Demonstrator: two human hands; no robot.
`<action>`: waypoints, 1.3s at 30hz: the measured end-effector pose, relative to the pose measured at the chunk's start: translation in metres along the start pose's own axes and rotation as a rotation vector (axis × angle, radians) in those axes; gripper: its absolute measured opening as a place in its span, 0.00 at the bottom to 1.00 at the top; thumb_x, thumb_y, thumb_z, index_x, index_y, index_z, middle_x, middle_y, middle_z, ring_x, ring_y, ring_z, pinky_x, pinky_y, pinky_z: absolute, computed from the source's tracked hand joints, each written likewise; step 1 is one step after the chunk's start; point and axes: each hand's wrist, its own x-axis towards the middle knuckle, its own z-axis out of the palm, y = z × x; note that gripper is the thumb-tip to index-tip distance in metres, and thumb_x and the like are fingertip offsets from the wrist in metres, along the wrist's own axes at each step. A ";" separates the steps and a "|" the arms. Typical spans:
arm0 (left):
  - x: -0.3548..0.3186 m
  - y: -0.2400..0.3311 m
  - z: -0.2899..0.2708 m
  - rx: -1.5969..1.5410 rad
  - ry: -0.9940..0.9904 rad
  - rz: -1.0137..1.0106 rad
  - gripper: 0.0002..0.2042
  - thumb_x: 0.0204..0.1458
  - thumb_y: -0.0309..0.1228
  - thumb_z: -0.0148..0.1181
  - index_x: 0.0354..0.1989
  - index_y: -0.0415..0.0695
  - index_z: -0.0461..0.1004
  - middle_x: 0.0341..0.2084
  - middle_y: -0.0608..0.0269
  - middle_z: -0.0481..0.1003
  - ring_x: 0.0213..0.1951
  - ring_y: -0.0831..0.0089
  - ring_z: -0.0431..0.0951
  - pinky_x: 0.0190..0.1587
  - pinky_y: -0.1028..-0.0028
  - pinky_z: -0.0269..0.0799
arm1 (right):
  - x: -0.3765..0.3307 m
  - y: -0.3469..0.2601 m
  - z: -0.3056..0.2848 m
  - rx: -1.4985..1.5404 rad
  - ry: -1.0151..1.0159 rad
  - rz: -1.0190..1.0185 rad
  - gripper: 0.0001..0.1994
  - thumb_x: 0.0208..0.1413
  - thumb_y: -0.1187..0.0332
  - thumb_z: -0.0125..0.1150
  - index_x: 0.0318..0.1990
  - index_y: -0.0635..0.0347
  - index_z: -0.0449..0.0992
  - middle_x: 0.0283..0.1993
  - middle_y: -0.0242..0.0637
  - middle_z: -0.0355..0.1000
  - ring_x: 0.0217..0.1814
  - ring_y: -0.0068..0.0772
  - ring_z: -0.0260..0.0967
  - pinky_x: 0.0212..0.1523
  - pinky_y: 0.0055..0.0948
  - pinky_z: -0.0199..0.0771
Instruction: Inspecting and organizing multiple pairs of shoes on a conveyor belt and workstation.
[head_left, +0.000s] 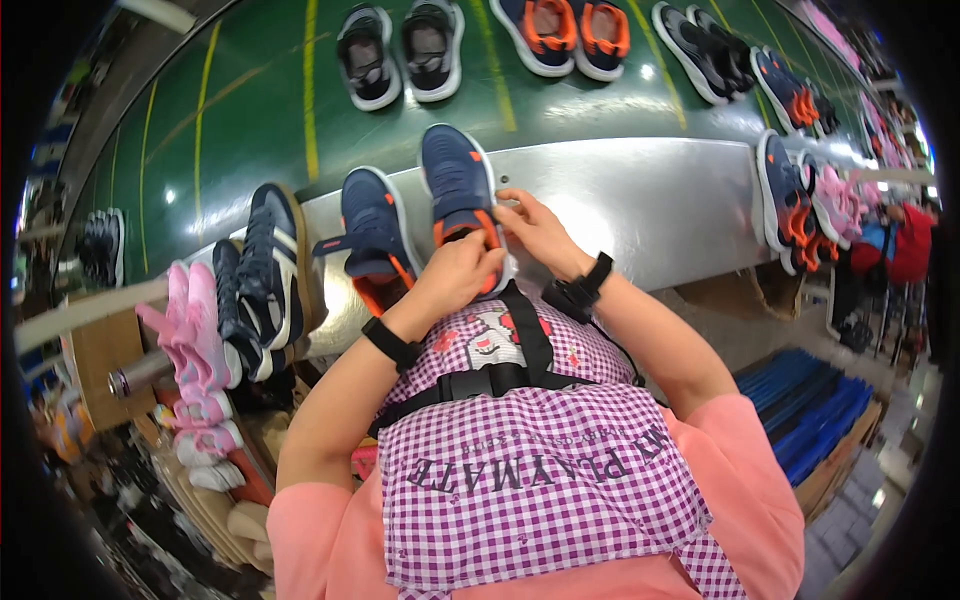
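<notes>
At the steel bench (650, 200) edge | navy sneaker (458, 185) gripped at heel by left hand (455, 275), right hand (535, 232) fingers pinched on its side | judged light, flexible; best held at sole.

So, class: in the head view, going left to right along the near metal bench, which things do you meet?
Pink shoes → dark striped shoe → navy shoe lying free → navy shoe in both hands → navy-and-orange shoe at the far right.

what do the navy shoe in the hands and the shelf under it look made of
Navy shoe: looks like matte fabric or mesh upper with smooth orange trim, likely synthetic; the weave is too small to confirm. Shelf: seems bare sheet metal, grey and brushed, with a bright glare patch. Both hands, left and right, grip the shoe.
</notes>
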 end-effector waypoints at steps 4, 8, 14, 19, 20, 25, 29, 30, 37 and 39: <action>-0.003 0.007 0.007 0.314 -0.005 -0.028 0.20 0.52 0.44 0.56 0.33 0.35 0.70 0.28 0.43 0.76 0.35 0.49 0.77 0.36 0.61 0.71 | -0.013 0.000 0.003 -0.292 0.092 -0.292 0.20 0.60 0.57 0.53 0.49 0.67 0.72 0.39 0.39 0.75 0.35 0.25 0.71 0.38 0.22 0.71; -0.008 -0.012 -0.005 0.186 -0.018 -0.056 0.21 0.49 0.46 0.57 0.29 0.35 0.72 0.26 0.46 0.76 0.32 0.51 0.77 0.36 0.59 0.70 | -0.005 -0.017 0.003 -0.040 -0.015 -0.016 0.16 0.60 0.60 0.55 0.39 0.67 0.76 0.32 0.33 0.73 0.33 0.20 0.69 0.37 0.20 0.70; -0.014 -0.015 -0.015 0.028 -0.059 -0.144 0.23 0.48 0.48 0.58 0.29 0.35 0.72 0.27 0.47 0.76 0.33 0.52 0.76 0.37 0.61 0.69 | 0.009 -0.026 0.002 0.116 -0.225 0.155 0.10 0.58 0.62 0.59 0.34 0.61 0.77 0.29 0.27 0.72 0.28 0.14 0.65 0.31 0.15 0.66; -0.010 -0.023 -0.009 -0.003 -0.036 -0.128 0.18 0.50 0.40 0.61 0.29 0.34 0.70 0.21 0.53 0.73 0.25 0.65 0.74 0.29 0.67 0.66 | 0.007 -0.024 0.007 0.124 -0.205 0.212 0.10 0.57 0.63 0.62 0.32 0.61 0.76 0.27 0.28 0.72 0.24 0.13 0.65 0.26 0.12 0.63; -0.010 -0.023 -0.010 -0.002 -0.037 -0.126 0.18 0.50 0.40 0.61 0.29 0.34 0.70 0.21 0.53 0.73 0.25 0.65 0.74 0.29 0.67 0.66 | 0.006 -0.023 0.010 0.125 -0.203 0.211 0.10 0.57 0.63 0.62 0.32 0.61 0.76 0.27 0.28 0.72 0.24 0.13 0.65 0.26 0.12 0.63; -0.016 -0.008 -0.011 0.076 -0.029 -0.021 0.15 0.51 0.38 0.59 0.33 0.34 0.71 0.26 0.49 0.76 0.31 0.57 0.77 0.33 0.64 0.70 | -0.008 -0.021 0.015 -0.278 0.041 -0.067 0.22 0.54 0.58 0.62 0.49 0.66 0.71 0.28 0.38 0.73 0.31 0.30 0.71 0.35 0.26 0.72; -0.044 0.011 -0.024 0.261 0.197 0.242 0.09 0.50 0.32 0.59 0.31 0.38 0.74 0.21 0.54 0.75 0.27 0.59 0.77 0.32 0.67 0.71 | -0.030 -0.010 0.003 -0.694 0.020 -0.476 0.32 0.53 0.56 0.59 0.59 0.71 0.60 0.50 0.59 0.67 0.52 0.52 0.68 0.51 0.37 0.70; -0.053 0.012 -0.029 0.262 0.196 0.236 0.09 0.50 0.32 0.59 0.31 0.38 0.74 0.21 0.54 0.75 0.27 0.59 0.77 0.32 0.67 0.71 | -0.035 -0.007 0.007 -0.691 0.015 -0.475 0.32 0.53 0.56 0.59 0.59 0.71 0.60 0.50 0.59 0.67 0.52 0.52 0.68 0.51 0.37 0.70; -0.103 -0.040 -0.046 0.315 0.878 -0.027 0.15 0.44 0.26 0.65 0.41 0.38 0.73 0.33 0.57 0.73 0.30 0.66 0.75 0.34 0.71 0.70 | -0.024 -0.005 0.025 -0.820 0.161 -0.349 0.19 0.56 0.68 0.47 0.52 0.74 0.64 0.36 0.62 0.71 0.35 0.61 0.70 0.38 0.48 0.71; -0.100 -0.057 -0.040 0.318 0.959 -0.088 0.16 0.45 0.27 0.64 0.43 0.38 0.72 0.35 0.58 0.73 0.32 0.65 0.75 0.36 0.69 0.71 | -0.017 -0.001 0.004 -0.819 0.266 -0.508 0.16 0.55 0.69 0.47 0.48 0.71 0.67 0.34 0.60 0.72 0.34 0.60 0.70 0.36 0.48 0.71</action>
